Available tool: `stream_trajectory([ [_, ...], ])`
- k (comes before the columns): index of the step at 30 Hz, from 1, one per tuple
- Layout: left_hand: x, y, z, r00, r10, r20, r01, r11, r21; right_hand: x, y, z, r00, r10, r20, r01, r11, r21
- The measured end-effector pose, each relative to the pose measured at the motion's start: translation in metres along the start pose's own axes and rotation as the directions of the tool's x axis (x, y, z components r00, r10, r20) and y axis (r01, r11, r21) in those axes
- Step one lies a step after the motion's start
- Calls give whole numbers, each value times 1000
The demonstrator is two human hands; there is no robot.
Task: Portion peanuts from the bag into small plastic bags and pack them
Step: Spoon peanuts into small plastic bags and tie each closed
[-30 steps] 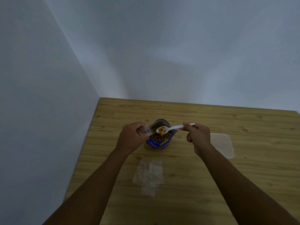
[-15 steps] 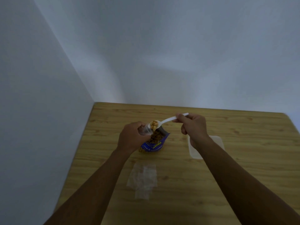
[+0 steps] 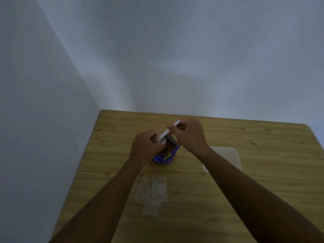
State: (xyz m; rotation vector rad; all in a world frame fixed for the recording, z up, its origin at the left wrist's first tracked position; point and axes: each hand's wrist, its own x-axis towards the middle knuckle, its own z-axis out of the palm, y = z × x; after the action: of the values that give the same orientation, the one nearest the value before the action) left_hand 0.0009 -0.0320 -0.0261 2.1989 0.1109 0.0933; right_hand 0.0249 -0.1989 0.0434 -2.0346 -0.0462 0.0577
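The right hand (image 3: 190, 135) pinches the plastic spoon (image 3: 171, 129). The left hand (image 3: 145, 148) has its grip curled round the small plastic bag (image 3: 161, 139). If its floppy mouth folds, the spoonful likely spills onto the table (image 3: 254, 137).

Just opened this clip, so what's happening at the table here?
A person is portioning peanuts. The left hand grips a small clear bag just above the blue peanut bag, which stands open on the wooden table. The right hand pinches a white plastic spoon, its bowl end tipped down at the small bag's mouth. Spare clear bags lie flat nearer the person, and a pale flat sheet lies to the right.
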Motion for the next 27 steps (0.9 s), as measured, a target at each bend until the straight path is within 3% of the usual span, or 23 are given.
stream_trajectory([
  [7, -2, -8, -2, 1000, 11, -11, -11, 1000, 21, 5, -5, -8, 971, -105, 215, 113, 993, -29],
  [13, -8, -14, -4, 999, -38, -26, 38, 999, -11, 13, 2, -31, 991, -90, 100, 85, 995, 53],
  [17, -11, -19, -5, 996, -76, -53, 73, 995, -64, 13, 23, -34, 991, 71, -114, -53, 987, 151],
  [19, -13, -22, -6, 996, -67, -65, 62, 996, -71, 6, 40, -25, 979, 142, -148, -130, 987, 89],
  [23, -18, -23, -8, 996, -63, -68, 55, 992, -115, -14, 66, 3, 974, 222, -38, -221, 975, 34],
  [27, -26, -20, -8, 998, -47, -36, 41, 990, -137, -24, 75, 13, 981, 101, -165, -128, 978, -163],
])
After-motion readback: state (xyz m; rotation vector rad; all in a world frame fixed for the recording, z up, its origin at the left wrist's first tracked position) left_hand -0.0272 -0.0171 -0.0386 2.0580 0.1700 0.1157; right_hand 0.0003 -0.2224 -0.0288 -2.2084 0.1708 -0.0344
